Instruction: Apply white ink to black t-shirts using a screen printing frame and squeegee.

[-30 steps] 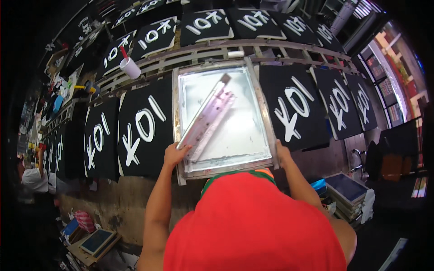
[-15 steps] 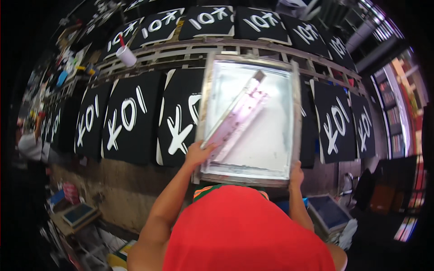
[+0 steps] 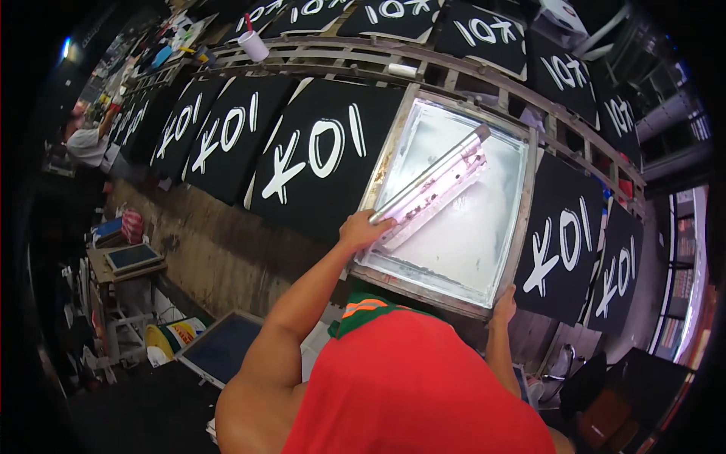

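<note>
Shifted since the earlier frame: the screen frame (image 3: 451,198) now sits further toward 3 o'clock along the bench (image 3: 227,250), over the next black panel, and the white-lettered panel (image 3: 321,147) at its 9 o'clock lies fully uncovered. The frame stays flat on the bench, long side running roughly 12 to 6.

Left hand (image 3: 361,231): fingers closed around the near end of the squeegee (image 3: 432,185), at the frame's 7 o'clock corner. The squeegee lies across the mesh, its far end pointing to 1 o'clock, pale ink smeared along its blade.

Right hand (image 3: 503,309): fingers curled over the frame's near rail at the 5 o'clock corner, holding it.

Black printed panels (image 3: 563,242) continue at 3 o'clock of the frame. White cup (image 3: 253,45) stands on the wooden rack at 11 o'clock. Another person (image 3: 87,144) is at the bench's far end, 9 o'clock. Spare screen (image 3: 219,348) leans below the bench at 7 o'clock.
</note>
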The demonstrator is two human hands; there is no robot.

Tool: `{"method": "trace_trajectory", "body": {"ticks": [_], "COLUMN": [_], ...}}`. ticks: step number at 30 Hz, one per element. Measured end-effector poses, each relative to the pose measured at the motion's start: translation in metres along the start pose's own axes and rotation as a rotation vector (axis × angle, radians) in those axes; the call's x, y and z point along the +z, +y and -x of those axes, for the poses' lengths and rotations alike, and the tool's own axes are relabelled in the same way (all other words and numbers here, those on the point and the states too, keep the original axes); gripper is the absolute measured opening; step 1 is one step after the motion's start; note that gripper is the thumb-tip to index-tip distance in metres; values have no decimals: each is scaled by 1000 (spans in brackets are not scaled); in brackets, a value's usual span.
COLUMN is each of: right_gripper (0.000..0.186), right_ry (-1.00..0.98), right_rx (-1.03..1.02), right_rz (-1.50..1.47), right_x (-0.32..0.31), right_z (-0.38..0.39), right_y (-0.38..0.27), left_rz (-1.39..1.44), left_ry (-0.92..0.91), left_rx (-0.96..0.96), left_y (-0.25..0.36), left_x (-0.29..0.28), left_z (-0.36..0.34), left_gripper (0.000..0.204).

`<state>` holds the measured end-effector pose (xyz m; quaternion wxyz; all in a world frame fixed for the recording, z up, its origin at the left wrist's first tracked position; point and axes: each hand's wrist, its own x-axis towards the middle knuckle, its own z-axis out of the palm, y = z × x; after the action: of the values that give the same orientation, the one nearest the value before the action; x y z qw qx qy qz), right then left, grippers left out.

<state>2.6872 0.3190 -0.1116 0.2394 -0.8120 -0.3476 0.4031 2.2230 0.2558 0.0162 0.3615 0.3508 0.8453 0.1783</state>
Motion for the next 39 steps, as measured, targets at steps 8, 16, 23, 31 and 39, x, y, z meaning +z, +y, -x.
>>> {"method": "trace_trajectory", "body": {"ticks": [8, 16, 23, 31, 39], "right_gripper": [71, 58, 72, 64, 57], "right_ry": [1, 100, 130, 58, 224], "right_rx": [-89, -283, -78, 203, 288], "right_rz": [-24, 176, 291, 135, 244], "right_x": [-6, 5, 14, 12, 15], "right_z": [15, 8, -19, 4, 14], "right_y": [-29, -22, -10, -54, -67], "left_rz": [-14, 19, 83, 170, 244], "left_ry": [86, 60, -160, -319, -436], "left_rx": [28, 41, 73, 234, 334], "left_y": [15, -5, -19, -31, -43], "left_x": [-5, -2, -3, -35, -36], "left_z": [-7, -16, -36, -44, -54], "left_gripper": [69, 80, 78, 52, 46]}}
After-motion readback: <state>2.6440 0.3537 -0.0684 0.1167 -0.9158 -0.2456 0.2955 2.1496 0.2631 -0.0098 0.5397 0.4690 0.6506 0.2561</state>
